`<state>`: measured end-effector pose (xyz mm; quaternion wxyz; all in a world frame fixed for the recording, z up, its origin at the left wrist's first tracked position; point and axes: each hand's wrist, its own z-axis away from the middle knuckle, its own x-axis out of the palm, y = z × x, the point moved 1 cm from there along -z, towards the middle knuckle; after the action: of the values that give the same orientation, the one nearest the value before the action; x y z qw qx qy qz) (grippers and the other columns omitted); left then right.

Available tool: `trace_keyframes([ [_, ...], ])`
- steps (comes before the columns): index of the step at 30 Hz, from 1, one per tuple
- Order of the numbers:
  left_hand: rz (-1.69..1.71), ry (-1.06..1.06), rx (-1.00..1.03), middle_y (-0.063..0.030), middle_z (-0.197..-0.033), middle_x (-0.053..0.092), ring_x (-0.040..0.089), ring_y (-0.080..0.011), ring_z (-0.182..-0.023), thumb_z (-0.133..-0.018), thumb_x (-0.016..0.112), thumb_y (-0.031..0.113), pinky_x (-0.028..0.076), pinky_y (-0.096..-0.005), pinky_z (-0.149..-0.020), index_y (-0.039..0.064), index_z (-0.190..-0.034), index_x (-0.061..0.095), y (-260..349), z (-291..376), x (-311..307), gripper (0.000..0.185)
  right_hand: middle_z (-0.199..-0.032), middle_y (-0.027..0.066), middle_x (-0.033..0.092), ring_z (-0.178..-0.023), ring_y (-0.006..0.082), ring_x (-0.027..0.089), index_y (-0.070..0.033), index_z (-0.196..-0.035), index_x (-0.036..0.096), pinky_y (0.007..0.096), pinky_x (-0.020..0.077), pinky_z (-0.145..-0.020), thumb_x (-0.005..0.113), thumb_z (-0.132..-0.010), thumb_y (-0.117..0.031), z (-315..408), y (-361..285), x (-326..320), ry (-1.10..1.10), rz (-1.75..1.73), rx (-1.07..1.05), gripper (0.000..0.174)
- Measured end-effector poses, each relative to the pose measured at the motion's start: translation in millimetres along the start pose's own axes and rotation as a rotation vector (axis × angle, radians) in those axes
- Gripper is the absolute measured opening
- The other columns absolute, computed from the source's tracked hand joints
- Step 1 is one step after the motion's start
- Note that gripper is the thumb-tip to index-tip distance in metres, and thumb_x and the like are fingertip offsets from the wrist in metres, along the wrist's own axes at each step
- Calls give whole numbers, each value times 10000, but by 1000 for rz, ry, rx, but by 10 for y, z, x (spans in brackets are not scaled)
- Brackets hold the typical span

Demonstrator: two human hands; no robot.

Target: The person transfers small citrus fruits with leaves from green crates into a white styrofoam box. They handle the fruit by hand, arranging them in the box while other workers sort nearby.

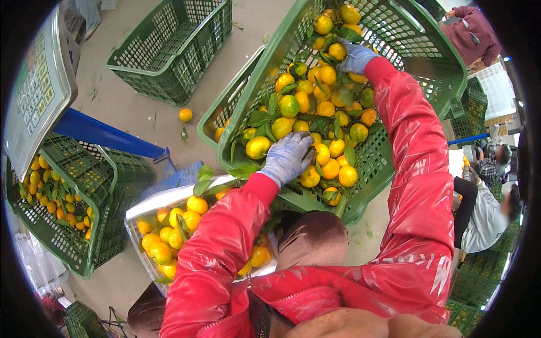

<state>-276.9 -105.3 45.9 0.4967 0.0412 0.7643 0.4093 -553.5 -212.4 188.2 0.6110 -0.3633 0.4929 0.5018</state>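
Note:
My left hand (pixel 289 156), in a grey-blue knit glove, rests on mandarins with green leaves at the near-left side of a large green plastic crate (pixel 249 91). A yellow-green mandarin (pixel 258 147) lies just left of it; its fingertips are partly hidden among the fruit. Farther into the crate, my right hand (pixel 357 57), gloved alike, has its fingers and thumb about an orange mandarin (pixel 337 51). Whether either hand grips a fruit is unclear. Beneath my left forearm stands a clear-sided plastic box (pixel 139 236) of mandarins, its white lining showing along the rim.
A scale's keypad head (pixel 40 84) on a blue post (pixel 110 133) rises at left, above a green crate (pixel 101 203) of mandarins. Another green crate (pixel 169 46) stands beyond. One loose mandarin (pixel 185 115) lies on the floor. People (pixel 486 224) are at right.

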Motion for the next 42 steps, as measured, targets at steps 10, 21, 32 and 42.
trace_keyframes([
  [10, -32, -10, 3, -106, -1241, 570, 559, -304, -1119, -892, 581, 295, 471, -418, -929, 102, -1171, 584, -79, 13, -11, 339, -1163, 130, 661, -1061, 217, 617, -42, -1297, 557, 334, 476, -929, 672, -829, -378, -83, 528, -286, -55, -476, -91, 587],
  [21, 10, 30, 37, -105, -1211, 586, 565, -315, -1096, -871, 611, 297, 480, -420, -913, 95, -1146, 588, -25, 31, -42, 342, -1294, 200, 558, -1171, 292, 556, -23, -1383, 420, 358, 442, -976, 729, -778, -489, -860, 675, 182, 223, -230, 229, 824],
  [32, 373, 219, -89, -140, -1159, 612, 603, -291, -1060, -869, 652, 248, 487, -378, -912, 55, -1198, 569, 159, 426, -334, 391, -1306, 168, 549, -1103, 256, 603, -120, -1265, 587, 330, 478, -931, 573, -908, -204, 232, 344, 143, -134, -406, -340, 367],
  [42, 706, 288, -311, -251, -1423, 392, 393, -364, -1323, -752, 759, 484, 321, -409, -1100, 21, -1445, 313, 406, 844, -352, 945, -989, 134, 659, -935, 235, 650, -65, -1235, 575, 389, 516, -808, 537, -930, -480, 1839, -913, 995, -304, -847, -452, 516],
])
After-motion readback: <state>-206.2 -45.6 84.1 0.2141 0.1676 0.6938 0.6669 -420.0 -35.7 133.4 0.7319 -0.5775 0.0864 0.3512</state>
